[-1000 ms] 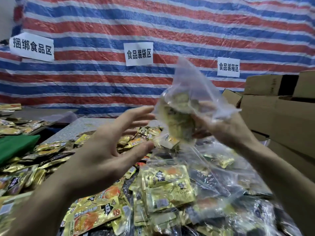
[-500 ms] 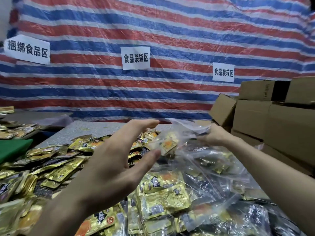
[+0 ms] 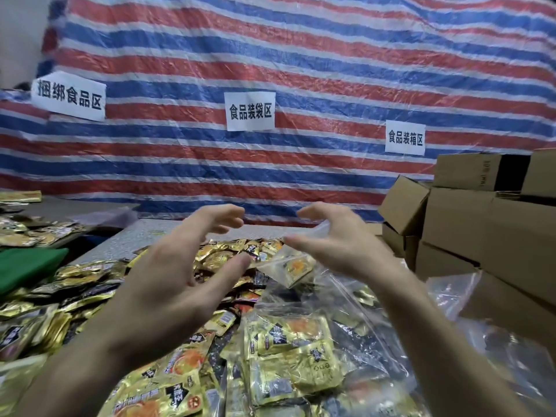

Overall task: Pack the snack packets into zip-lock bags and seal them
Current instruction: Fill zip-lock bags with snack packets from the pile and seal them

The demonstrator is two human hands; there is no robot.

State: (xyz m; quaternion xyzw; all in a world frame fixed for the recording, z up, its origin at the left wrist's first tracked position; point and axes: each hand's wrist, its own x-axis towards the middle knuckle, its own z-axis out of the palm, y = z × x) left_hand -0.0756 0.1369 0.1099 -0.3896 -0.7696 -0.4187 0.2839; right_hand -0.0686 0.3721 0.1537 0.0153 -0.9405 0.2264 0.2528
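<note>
Since the frame half a second ago, the right hand (image 3: 343,248) has gone from pinching the top of the small zip-lock bag (image 3: 272,263) to an opened posture. The bag, which was held high a second ago, now lies low on the heap just under that hand. Head view: the right hand's fingers are curved and spread, with the thumb well apart from them and no pinch evident. A strip of clear film shows in the gap, and whether it touches the skin cannot be told. The left hand (image 3: 180,275) hovers opposite with its fingers splayed and thumb out, gripping nothing. At least one packet (image 3: 298,264) is visible inside the bag; whether its zip strip is pressed closed cannot be made out. Loose snack packets (image 3: 90,281) cover the table (image 3: 144,236) to the left and centre. Filled bags (image 3: 288,341) are piled in the foreground and to the right. Cardboard boxes (image 3: 469,230) are stacked at the far right against the striped tarpaulin (image 3: 270,55). Assessment: this appears to be the release of one packed bag, a changeover between cycles. The next move probably calls for checking that bag's seal, running the fingertips along the strip if it is open, then taking an empty bag in one hand and gathering loose packets with the other.
</note>
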